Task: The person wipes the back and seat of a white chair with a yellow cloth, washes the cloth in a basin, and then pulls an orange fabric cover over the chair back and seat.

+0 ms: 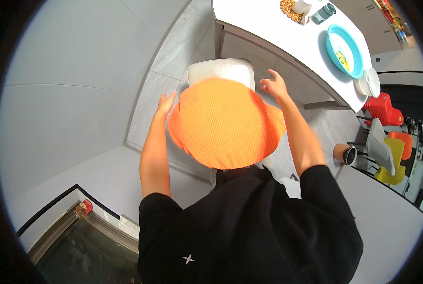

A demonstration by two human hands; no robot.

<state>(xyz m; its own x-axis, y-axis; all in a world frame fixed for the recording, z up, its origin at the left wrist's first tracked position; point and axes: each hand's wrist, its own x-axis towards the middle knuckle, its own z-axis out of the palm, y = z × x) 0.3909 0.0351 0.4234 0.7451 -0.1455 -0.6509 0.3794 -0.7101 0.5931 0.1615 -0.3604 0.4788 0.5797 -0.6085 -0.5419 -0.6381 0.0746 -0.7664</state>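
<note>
A rounded piece of orange waffle-textured fabric (227,122) lies between my forearms, bulging, with loose folds at its left and right edges. Beyond it shows the pale, glossy seat of a chair (222,69), partly covered by the fabric. What supports the fabric is hidden. Just off the fabric's upper left edge is my left hand (166,103), fingers apart and holding nothing. To the upper right, my right hand (275,85) is raised with spread, slightly bent fingers; it too is empty and apart from the fabric. My black short-sleeved shirt fills the lower middle.
A white table (268,26) stands at upper right, bearing a woven mat (288,10), a tumbler (324,14), a turquoise basin (330,44) with yellow pieces inside, and a white tub (363,83). Right of me are a lined bin (340,152) and several chairs (380,145). A wall (73,71) rises left.
</note>
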